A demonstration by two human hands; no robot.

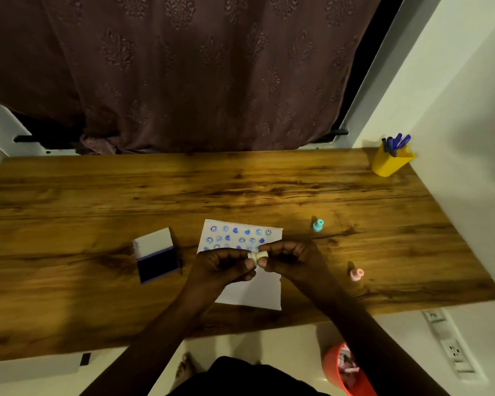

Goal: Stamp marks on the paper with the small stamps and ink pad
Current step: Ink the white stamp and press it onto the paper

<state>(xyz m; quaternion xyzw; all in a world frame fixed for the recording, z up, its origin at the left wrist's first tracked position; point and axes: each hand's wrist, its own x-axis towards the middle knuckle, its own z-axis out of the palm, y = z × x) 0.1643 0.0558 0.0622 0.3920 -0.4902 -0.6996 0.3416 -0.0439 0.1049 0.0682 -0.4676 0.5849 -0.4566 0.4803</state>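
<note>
A white paper (255, 292) lies on the wooden table (240, 184), its far half covered with rows of blue stamped marks. Above its middle both hands pinch a small cream stamp (259, 256): my left hand (226, 264) grips one end, my right hand (289, 258) the other. The open ink pad (157, 265), dark blue with its white lid tipped back, sits left of the paper. A teal stamp (317, 225) stands right of the paper's top edge. A pink stamp (356, 274) stands nearer me on the right.
A yellow pen holder (390, 161) with blue pens stands at the far right corner by the white wall. A dark curtain hangs behind the table. Below the table's near edge are a red bin (337, 370) and wall sockets (452, 352).
</note>
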